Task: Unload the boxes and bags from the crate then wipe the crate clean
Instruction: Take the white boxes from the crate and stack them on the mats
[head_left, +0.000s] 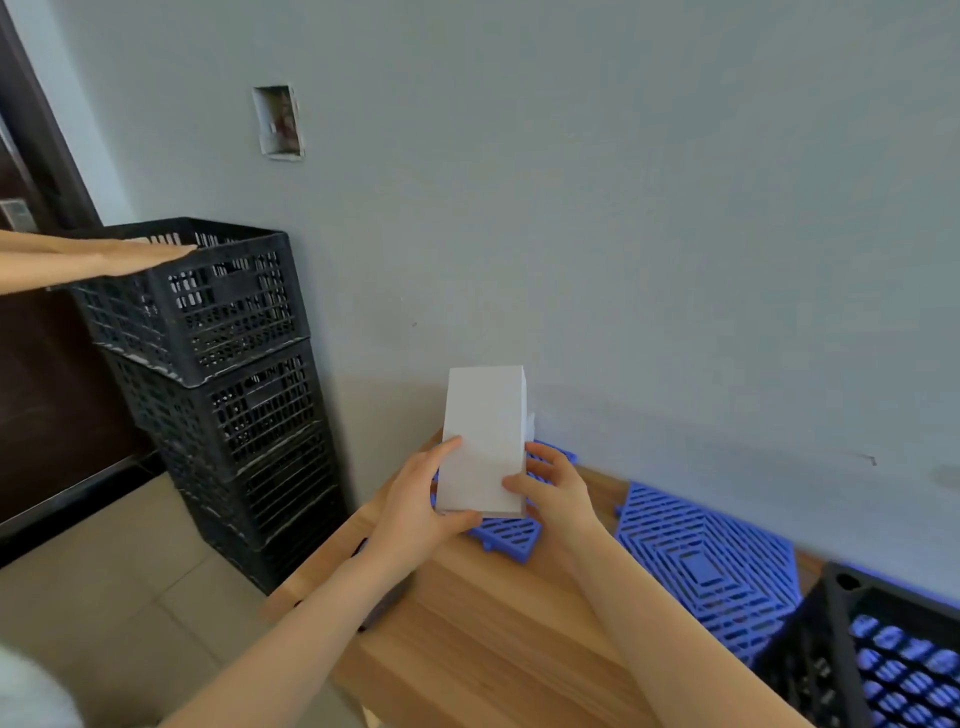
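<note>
Head view: left hand (415, 512) and right hand (553, 491) grip the white box (485, 436) between them, over the worktop (483, 623). Crate (852, 649) right of hands, contents unclear. Unloading underway; wipe likely pending.

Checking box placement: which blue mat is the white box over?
The left mat at the table corner, beneath the white box held by the left hand and right hand; the right mat lies uncovered beside the lone crate.
</note>
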